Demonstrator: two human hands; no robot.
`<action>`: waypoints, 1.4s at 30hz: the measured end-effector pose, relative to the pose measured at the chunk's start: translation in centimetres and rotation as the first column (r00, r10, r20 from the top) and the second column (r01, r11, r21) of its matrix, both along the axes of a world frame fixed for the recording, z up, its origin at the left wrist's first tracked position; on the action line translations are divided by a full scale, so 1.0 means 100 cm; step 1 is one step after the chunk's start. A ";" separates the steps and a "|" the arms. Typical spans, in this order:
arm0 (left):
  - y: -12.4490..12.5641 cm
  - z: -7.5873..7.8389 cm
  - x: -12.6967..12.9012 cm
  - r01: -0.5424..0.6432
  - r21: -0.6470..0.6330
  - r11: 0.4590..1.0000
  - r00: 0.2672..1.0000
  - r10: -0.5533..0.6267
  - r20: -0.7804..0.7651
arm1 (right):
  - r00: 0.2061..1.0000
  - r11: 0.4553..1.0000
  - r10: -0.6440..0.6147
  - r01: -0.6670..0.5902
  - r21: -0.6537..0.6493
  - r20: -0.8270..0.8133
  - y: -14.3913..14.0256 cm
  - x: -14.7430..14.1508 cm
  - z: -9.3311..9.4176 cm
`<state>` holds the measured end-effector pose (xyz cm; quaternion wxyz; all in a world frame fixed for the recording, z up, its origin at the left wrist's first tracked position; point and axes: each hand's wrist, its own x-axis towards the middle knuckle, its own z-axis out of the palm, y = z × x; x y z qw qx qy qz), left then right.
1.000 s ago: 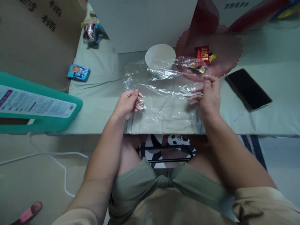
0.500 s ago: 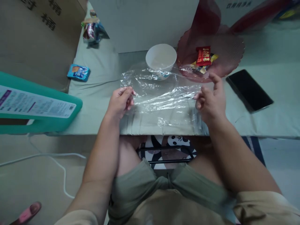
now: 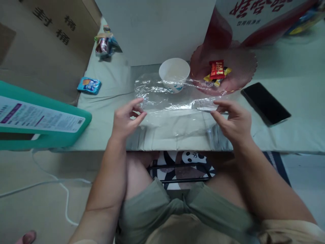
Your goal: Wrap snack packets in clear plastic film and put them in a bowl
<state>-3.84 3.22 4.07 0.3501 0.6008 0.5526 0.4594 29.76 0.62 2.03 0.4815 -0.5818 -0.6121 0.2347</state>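
A crinkled clear plastic bag (image 3: pixel 172 101) is spread across the table between my hands, its shiny upper part overlapping the front of a white bowl (image 3: pixel 175 86). At its left side, my left hand (image 3: pixel 128 117) has thumb and forefinger apart, close to the plastic; whether the tips touch it I cannot tell. My right hand (image 3: pixel 235 118) has thumb and forefinger at the right end of the bag's edge, which runs in between them. Behind that hand lies a pink scalloped glass plate (image 3: pixel 243 81) with a red packet (image 3: pixel 217 69) and yellow-black wrappers on it.
A black phone (image 3: pixel 266 103) lies to the right. Left are a blue snack packet (image 3: pixel 89 85), a bagged snack (image 3: pixel 103 47) and a green container (image 3: pixel 76 115). Cardboard boxes (image 3: pixel 50 57) and a white box (image 3: pixel 157 30) stand behind. A white cable (image 3: pixel 48 184) crosses the floor.
My left thumb and forefinger have spread apart from their pinch on the plastic. My right fingers have shifted their hold along its edge. The camera view has tilted slightly upward.
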 end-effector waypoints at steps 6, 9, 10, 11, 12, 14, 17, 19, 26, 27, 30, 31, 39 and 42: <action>0.002 0.004 -0.009 -0.088 0.236 0.968 0.957 0.148 -0.248 | 0.975 0.977 -0.161 0.135 0.163 0.156 -0.003 0.002 0.009; -0.004 0.008 -0.006 -0.011 0.324 0.946 0.967 0.093 -0.238 | 0.997 0.981 -0.065 0.056 0.187 0.040 -0.004 0.004 0.010; -0.006 0.009 -0.003 0.015 0.334 0.942 0.978 0.056 -0.203 | 0.999 0.986 -0.003 0.008 0.167 -0.033 -0.005 0.003 0.009; -0.008 0.010 0.002 0.029 0.339 0.940 0.990 0.020 -0.142 | 0.992 0.990 0.047 -0.031 0.139 -0.114 -0.005 0.003 0.008; -0.010 0.010 0.006 0.024 0.335 0.942 0.998 -0.004 -0.058 | 0.978 0.993 0.073 -0.053 0.103 -0.195 -0.006 0.001 0.007; -0.009 0.009 0.016 -0.018 0.256 0.966 0.993 -0.012 0.114 | 0.948 0.998 0.062 -0.061 0.012 -0.313 -0.005 -0.002 0.006; 0.000 0.007 0.022 -0.030 -0.002 1.000 0.979 0.030 0.201 | 0.916 0.991 -0.032 -0.022 -0.130 -0.399 -0.002 -0.004 0.007; 0.009 0.005 0.019 0.006 -0.157 0.988 0.983 0.023 0.182 | 0.898 0.972 -0.083 -0.022 -0.232 -0.433 0.001 -0.001 0.008; 0.021 0.010 0.007 0.152 -0.486 0.861 0.960 -0.011 0.280 | 0.953 0.986 -0.113 0.072 -0.152 -0.282 0.013 0.016 -0.005; 0.020 0.012 0.009 0.190 -0.526 0.829 0.953 -0.027 0.302 | 0.952 0.992 -0.061 0.025 -0.121 -0.300 0.015 0.015 -0.008; 0.016 0.015 0.022 0.300 -0.576 0.760 0.927 -0.091 0.364 | 0.869 0.932 0.188 -0.305 -0.197 -0.457 0.019 -0.001 -0.013; 0.016 0.015 0.027 0.334 -0.586 0.738 0.920 -0.120 0.373 | 0.817 0.873 0.265 -0.429 -0.233 -0.512 0.019 -0.008 -0.012; 0.021 0.021 0.045 0.447 -0.548 0.707 0.875 -0.216 0.434 | 0.545 0.349 0.570 -0.838 -0.420 -0.615 0.010 -0.045 0.009; 0.026 0.021 0.044 0.346 -0.465 0.815 0.816 -0.016 0.578 | 0.588 0.435 0.447 -0.801 -0.411 -0.674 0.007 -0.041 0.010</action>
